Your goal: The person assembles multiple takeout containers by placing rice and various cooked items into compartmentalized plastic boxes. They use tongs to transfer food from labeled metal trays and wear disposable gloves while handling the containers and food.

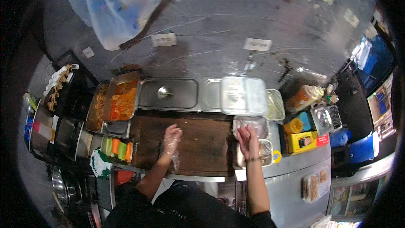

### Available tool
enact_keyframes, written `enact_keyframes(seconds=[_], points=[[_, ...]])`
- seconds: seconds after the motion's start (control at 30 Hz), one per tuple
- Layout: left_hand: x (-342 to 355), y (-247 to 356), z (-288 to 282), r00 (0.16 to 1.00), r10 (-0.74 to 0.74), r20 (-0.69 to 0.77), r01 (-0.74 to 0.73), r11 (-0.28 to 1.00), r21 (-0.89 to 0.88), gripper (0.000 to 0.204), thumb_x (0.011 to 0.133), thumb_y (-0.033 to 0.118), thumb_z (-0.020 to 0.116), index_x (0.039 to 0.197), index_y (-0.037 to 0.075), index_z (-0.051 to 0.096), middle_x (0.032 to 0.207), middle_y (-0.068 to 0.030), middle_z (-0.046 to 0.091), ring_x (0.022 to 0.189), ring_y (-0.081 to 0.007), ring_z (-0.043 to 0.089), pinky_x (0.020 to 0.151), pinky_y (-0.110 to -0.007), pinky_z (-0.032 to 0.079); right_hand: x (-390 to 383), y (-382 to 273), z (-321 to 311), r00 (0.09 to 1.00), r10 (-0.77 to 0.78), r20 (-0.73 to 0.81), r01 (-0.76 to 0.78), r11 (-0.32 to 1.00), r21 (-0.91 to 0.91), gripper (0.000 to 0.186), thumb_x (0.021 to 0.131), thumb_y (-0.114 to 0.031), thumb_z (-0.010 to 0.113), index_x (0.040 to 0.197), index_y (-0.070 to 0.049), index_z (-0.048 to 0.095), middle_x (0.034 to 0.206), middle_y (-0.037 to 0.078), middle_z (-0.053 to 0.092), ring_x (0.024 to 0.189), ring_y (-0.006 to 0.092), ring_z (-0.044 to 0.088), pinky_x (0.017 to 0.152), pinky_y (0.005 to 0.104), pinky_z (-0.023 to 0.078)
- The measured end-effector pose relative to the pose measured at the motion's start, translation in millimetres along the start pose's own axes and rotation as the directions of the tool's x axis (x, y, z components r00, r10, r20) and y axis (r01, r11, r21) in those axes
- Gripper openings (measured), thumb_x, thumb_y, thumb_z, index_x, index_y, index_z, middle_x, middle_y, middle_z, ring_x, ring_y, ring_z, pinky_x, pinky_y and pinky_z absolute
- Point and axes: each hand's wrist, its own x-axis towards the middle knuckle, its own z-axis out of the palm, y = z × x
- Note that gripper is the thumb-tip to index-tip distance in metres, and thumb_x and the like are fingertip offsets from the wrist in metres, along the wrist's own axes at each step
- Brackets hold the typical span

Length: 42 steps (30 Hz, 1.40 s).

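My left hand [172, 138], in a thin clear plastic glove, hovers above the brown cutting board [202, 145]. Its fingers are loosely bent and it holds nothing I can see. The glove's loose cuff hangs at the wrist. Farther right, my right hand [249, 140] looks bare, with a dark band at the wrist. Its fingers are stretched and apart over a small metal pan [262, 122]. A second metal pan [266, 160], lined and partly hidden by my right wrist, sits just nearer.
Behind the board stand a lidded steel pan [181, 95], a white-lidded container [244, 96] and a tray of orange-red food [124, 97]. Cut vegetable sticks [119, 148] fill a pan at left. A yellow box [303, 142], squeeze bottles [303, 97] and a clear food pack [314, 185] stand right.
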Motion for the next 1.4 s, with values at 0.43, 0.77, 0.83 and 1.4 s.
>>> enact_keyframes(seconds=[0.43, 0.77, 0.83, 1.4], points=[[37.6, 87.0, -105.5, 0.914, -0.328, -0.24, 0.087, 0.734, -0.673, 0.068, 0.096, 0.066, 0.04, 0.122, 0.004, 0.043, 0.121, -0.0174, 0.058, 0.105, -0.0297, 0.06, 0.09, -0.045, 0.048, 97.9, -6.2, 40.1, 0.963, -0.204, -0.177, 0.195, 0.978, -0.068, 0.026, 0.09, -0.027, 0.07, 0.102, -0.006, 0.06, 0.096, 0.007, 0.067, 0.082, 0.0212, 0.063, 0.072, 0.0337, 0.05], [-17.4, 104.2, -103.2, 0.995, -0.072, -0.069, 0.046, 0.948, -0.315, 0.059, 0.095, 0.057, 0.05, 0.119, 0.003, 0.044, 0.119, -0.0188, 0.058, 0.108, -0.0289, 0.06, 0.092, -0.045, 0.05, -14.1, -97.9, -60.0, 0.931, -0.359, -0.063, 0.343, 0.922, -0.179, 0.021, 0.089, -0.009, 0.059, 0.108, -0.001, 0.062, 0.107, 0.008, 0.066, 0.099, 0.0208, 0.061, 0.088, 0.0362, 0.05], [-14.9, 65.6, -120.2, 0.986, -0.165, -0.002, 0.162, 0.968, -0.192, 0.046, 0.095, 0.04, 0.06, 0.119, 0.002, 0.049, 0.119, -0.0188, 0.058, 0.109, -0.0274, 0.061, 0.093, -0.042, 0.05, -62.9, -127.5, -92.6, 0.893, -0.433, -0.127, 0.388, 0.88, -0.275, 0.02, 0.082, -0.006, 0.059, 0.101, -0.001, 0.064, 0.098, 0.006, 0.064, 0.092, 0.0174, 0.06, 0.084, 0.0297, 0.048], [134.7, 181.6, -17.0, 0.776, -0.16, 0.61, -0.628, -0.119, 0.769, 0.134, 0.044, 0.035, 0.096, 0.152, 0.009, 0.021, 0.146, -0.0175, 0.04, 0.135, -0.0376, 0.04, 0.109, -0.047, 0.038, -252.7, -109.2, -376.8, 0.835, -0.415, -0.362, -0.412, -0.035, -0.911, 0.078, 0.084, -0.031, 0.074, 0.145, 0.0, 0.037, 0.113, 0.021, 0.061, 0.101, 0.0318, 0.059, 0.092, 0.0382, 0.046]])
